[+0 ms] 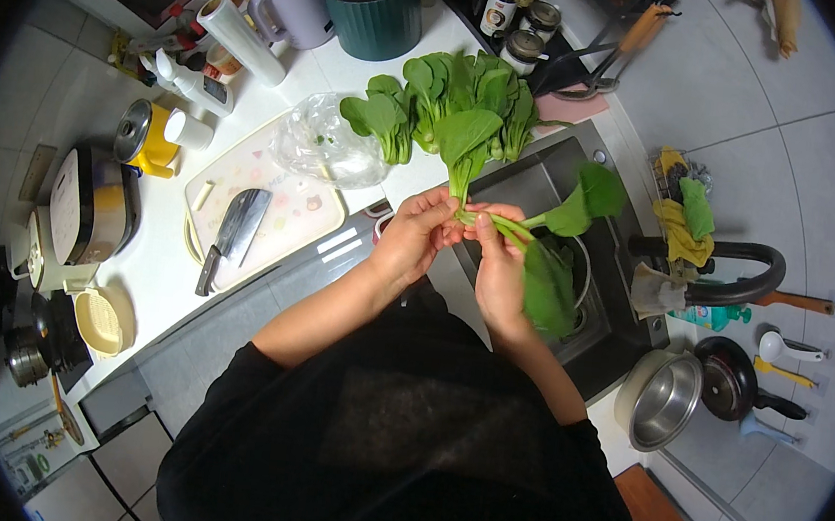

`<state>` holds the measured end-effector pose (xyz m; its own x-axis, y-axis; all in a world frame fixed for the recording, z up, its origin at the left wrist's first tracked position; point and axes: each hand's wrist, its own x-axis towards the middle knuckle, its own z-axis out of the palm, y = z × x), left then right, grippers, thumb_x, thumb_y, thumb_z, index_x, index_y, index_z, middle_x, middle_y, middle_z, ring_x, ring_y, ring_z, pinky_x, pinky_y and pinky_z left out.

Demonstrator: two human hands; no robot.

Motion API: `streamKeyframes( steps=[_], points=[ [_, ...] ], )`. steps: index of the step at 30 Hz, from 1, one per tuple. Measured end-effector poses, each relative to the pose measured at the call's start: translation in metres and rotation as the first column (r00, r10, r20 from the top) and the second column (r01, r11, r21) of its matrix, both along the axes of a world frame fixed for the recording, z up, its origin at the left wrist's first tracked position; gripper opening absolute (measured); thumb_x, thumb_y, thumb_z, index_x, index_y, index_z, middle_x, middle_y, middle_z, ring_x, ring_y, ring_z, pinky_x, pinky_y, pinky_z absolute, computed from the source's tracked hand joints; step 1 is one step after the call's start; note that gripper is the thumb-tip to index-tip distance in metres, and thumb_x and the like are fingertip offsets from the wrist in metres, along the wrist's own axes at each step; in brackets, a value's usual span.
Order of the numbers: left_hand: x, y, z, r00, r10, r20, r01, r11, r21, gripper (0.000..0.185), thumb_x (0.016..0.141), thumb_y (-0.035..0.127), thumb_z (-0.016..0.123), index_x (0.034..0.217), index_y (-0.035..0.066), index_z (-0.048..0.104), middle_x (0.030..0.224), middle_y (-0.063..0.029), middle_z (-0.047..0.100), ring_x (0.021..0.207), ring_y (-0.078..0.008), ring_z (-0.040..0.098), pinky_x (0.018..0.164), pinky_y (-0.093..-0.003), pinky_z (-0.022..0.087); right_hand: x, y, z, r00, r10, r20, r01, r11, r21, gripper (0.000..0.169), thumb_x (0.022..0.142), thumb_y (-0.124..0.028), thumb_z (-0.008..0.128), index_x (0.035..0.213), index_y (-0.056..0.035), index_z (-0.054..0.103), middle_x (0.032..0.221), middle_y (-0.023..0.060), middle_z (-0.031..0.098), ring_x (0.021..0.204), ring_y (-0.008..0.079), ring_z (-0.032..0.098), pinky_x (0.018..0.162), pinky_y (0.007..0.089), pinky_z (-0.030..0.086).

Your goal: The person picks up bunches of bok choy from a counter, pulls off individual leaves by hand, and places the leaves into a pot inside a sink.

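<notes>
My left hand (421, 227) grips the base of a small head of bok choy (467, 137), its leaves pointing away from me. Beside it, my right hand (496, 260) holds bok choy leaf stalks (515, 228) that spread to the right over the sink; their leaves look blurred. The fingertips of both hands meet at the plant's base. More bok choy heads (441, 93) lie on the counter beyond the hands. A crumpled clear plastic bag (331, 143) rests between them and the cutting board (295, 203), partly over the board. On the board is a cleaver (240, 221).
A dark sink (600, 323) lies at the right, with a black faucet (750, 255) reaching towards it. A metal pot (668, 401) stands by the sink's near end. Bottles and jars (525, 45) stand behind the greens. A yellow kettle (147, 136) is on the left counter.
</notes>
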<state>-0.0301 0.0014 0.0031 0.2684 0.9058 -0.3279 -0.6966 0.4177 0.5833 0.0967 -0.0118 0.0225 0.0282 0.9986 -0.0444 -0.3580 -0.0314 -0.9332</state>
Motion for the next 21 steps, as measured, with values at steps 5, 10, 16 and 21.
streamKeyframes(
  steps=[5,10,16,21],
  points=[
    [-0.011,0.002,0.008,0.976,-0.114,0.184,0.115,0.993,0.003,0.024,0.092,0.014,0.051,0.106,-0.005,0.055,0.084,-0.0100,0.061,0.061,-0.0105,0.050,0.055,-0.0190,0.041,0.020,0.013,-0.007,0.936,0.085,-0.342,-0.144,0.978,-0.151,0.013,0.089,-0.010,0.057,0.099,-0.0029,0.054,0.088,0.0040,0.060,0.076,0.0089,0.052,0.067,0.0223,0.042],
    [-0.017,0.002,0.006,0.960,-0.277,0.040,0.278,0.961,-0.012,0.021,0.092,0.012,0.052,0.108,-0.001,0.055,0.089,-0.0078,0.061,0.070,-0.0098,0.054,0.058,-0.0200,0.042,0.034,0.018,-0.007,0.958,0.288,-0.003,-0.277,0.918,-0.285,0.018,0.087,-0.008,0.059,0.103,-0.0009,0.056,0.087,0.0018,0.060,0.067,0.0075,0.048,0.060,0.0205,0.037],
    [-0.003,0.000,-0.012,0.951,-0.030,-0.308,0.112,0.961,0.252,0.016,0.091,0.018,0.056,0.093,0.003,0.060,0.076,-0.0040,0.058,0.060,-0.0083,0.051,0.052,-0.0217,0.039,0.024,0.016,0.004,0.958,0.286,0.027,-0.277,0.944,-0.180,0.009,0.086,-0.003,0.057,0.095,-0.0011,0.058,0.082,0.0023,0.062,0.076,0.0092,0.057,0.065,0.0227,0.043],
    [0.002,-0.006,0.006,0.759,0.011,-0.651,0.209,0.943,0.260,0.011,0.090,0.011,0.058,0.094,0.001,0.057,0.069,0.0011,0.055,0.058,-0.0067,0.047,0.052,-0.0218,0.038,0.018,0.011,-0.015,0.997,0.076,0.013,-0.071,0.974,-0.215,0.007,0.082,-0.005,0.060,0.089,-0.0014,0.060,0.084,0.0038,0.063,0.070,0.0110,0.058,0.066,0.0244,0.045]
  ],
)
